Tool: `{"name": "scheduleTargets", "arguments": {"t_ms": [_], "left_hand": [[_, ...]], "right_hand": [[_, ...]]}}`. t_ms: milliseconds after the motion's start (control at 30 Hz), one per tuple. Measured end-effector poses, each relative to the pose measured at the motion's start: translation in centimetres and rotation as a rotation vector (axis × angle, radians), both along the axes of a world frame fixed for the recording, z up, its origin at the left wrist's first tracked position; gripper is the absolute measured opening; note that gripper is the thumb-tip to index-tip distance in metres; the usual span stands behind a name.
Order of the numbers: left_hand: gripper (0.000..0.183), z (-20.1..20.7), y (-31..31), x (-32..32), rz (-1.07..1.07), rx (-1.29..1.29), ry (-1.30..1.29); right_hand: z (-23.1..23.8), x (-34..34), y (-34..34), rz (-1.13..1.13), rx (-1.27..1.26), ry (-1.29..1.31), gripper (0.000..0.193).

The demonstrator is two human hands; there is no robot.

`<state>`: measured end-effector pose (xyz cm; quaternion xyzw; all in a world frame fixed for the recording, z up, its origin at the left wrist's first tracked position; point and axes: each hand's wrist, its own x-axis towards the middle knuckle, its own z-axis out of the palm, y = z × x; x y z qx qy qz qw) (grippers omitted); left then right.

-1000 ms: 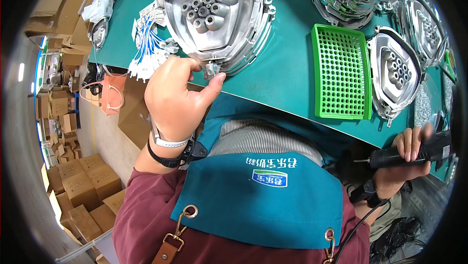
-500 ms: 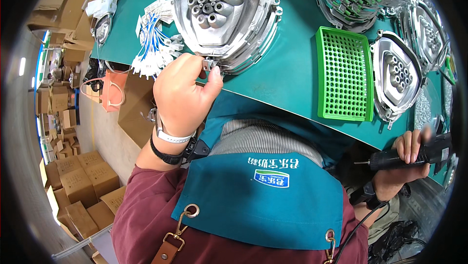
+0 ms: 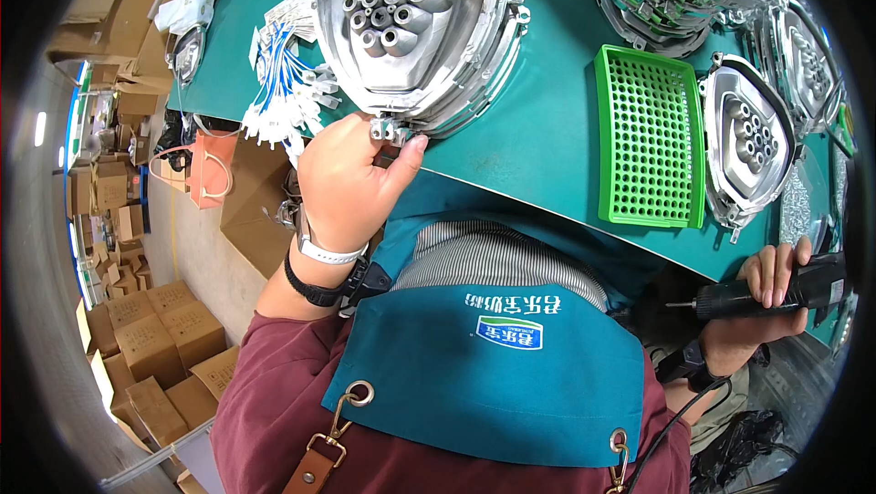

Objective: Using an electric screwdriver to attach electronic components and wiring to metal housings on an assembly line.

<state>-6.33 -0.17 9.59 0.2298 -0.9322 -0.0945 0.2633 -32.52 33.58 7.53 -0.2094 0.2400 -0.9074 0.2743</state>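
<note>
A silver cast-metal housing [image 3: 379, 83] with a cluster of round tubes in its middle lies on top of a stack of similar housings at the near side of the bench. My left hand [image 3: 342, 184] is closed on its near edge, with thumb and fingers around a small projecting lug. Well off to the right, my right hand [image 3: 768, 284] wraps around a black electric screwdriver [image 3: 716, 301], held sideways beyond the bench edge. Its thin bit points left and touches nothing. Next to the left hand lies a bundle of blue-and-white wires with white connectors [image 3: 290, 97].
A green perforated tray [image 3: 650, 138] lies on the green bench [image 3: 493, 152]. Right of it rests another metal housing [image 3: 748, 143]; a tall stack of housings [image 3: 662, 1] stands behind. Cardboard boxes [image 3: 151, 339] and an orange bag [image 3: 210, 170] are at the left. A black cable [image 3: 671, 426] hangs near my right arm.
The top housing has shifted slightly left and toward me, my left hand moving with its near edge. My right hand holds the screwdriver in nearly the same place.
</note>
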Motion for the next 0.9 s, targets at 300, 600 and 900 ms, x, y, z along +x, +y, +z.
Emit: {"name": "scheduleTargets", "arguments": {"t_ms": [300,600,900], "left_hand": [[0.029,-0.82,0.01,-0.06,0.013,-0.042,-0.046],[0.026,-0.95,0.27,-0.44,-0.012,-0.073,0.012],[0.023,-1.02,0.27,-0.42,-0.027,-0.066,0.054]], "right_hand": [[0.13,-0.23,0.02,-0.008,0.023,0.003,0.049],[0.28,0.34,-0.23,-0.039,0.027,-0.034,0.051],[0.07,0.27,-0.05,-0.036,0.024,-0.023,0.051]]}}
